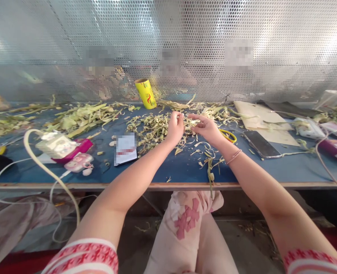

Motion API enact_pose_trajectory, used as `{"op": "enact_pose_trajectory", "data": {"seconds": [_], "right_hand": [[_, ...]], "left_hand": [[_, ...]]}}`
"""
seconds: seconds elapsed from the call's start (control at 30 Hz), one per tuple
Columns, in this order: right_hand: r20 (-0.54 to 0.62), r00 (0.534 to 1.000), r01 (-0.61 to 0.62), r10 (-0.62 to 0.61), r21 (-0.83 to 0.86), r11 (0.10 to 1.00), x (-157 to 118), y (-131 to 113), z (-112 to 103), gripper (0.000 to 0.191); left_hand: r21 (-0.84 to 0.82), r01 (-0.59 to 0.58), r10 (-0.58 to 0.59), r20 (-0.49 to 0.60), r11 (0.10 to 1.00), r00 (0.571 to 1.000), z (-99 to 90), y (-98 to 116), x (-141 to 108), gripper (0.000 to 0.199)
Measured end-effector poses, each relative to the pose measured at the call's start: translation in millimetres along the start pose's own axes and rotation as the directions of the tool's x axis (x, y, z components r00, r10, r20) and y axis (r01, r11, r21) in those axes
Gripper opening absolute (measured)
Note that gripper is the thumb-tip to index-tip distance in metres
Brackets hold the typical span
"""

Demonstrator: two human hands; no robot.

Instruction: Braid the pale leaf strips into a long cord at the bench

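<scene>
Over a heap of dry, pale green plant scraps on the blue table, my left hand is closed in a pinch, fingertips up. Whatever lies between its fingertips is too small to make out. Just to its right, my right hand reaches in with fingers stretched and apart above the same scraps. I see nothing held in it. A yellow loop, perhaps a scissor handle, lies partly hidden by my right wrist. Some curled peelings and a thin stalk trail to the table's front edge.
A yellow tube leans at the back by the perforated metal panel. Phones lie at left and right. Cardboard is behind the right phone. A power bank with cables stands left, near more stalks.
</scene>
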State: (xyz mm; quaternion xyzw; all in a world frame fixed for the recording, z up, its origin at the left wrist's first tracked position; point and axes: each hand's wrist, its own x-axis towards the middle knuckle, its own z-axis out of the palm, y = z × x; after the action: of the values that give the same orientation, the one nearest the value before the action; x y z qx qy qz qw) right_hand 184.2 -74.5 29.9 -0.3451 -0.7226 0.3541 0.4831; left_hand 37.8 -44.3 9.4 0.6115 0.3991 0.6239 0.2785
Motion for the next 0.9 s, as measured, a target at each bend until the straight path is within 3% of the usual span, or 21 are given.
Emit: {"op": "enact_pose_trajectory", "data": {"seconds": [0.27,0.47,0.7,0.9], "right_hand": [[-0.036,0.999,-0.004,0.005,0.038,0.999,2.2,3.1,-4.3,0.062],[0.004,1.000,0.012,-0.012,0.011,1.000,1.8,3.9,-3.9,0.059],[-0.018,0.998,0.063,-0.065,-0.085,0.994,2.2,6.7,2.8,0.061],[-0.024,0.973,0.212,-0.230,-0.303,0.929,1.0,13.7,8.0,0.063]], "left_hand": [[-0.045,0.015,-0.007,0.157,0.999,0.988,1.3,5.9,-1.9,0.037],[-0.085,0.072,-0.060,0.144,0.994,0.988,2.0,8.4,-2.9,0.041],[-0.168,0.221,-0.191,0.175,0.961,0.966,7.1,15.2,-10.7,0.043],[-0.104,0.165,-0.159,0.061,0.981,0.985,7.9,16.4,-12.6,0.036]]}}
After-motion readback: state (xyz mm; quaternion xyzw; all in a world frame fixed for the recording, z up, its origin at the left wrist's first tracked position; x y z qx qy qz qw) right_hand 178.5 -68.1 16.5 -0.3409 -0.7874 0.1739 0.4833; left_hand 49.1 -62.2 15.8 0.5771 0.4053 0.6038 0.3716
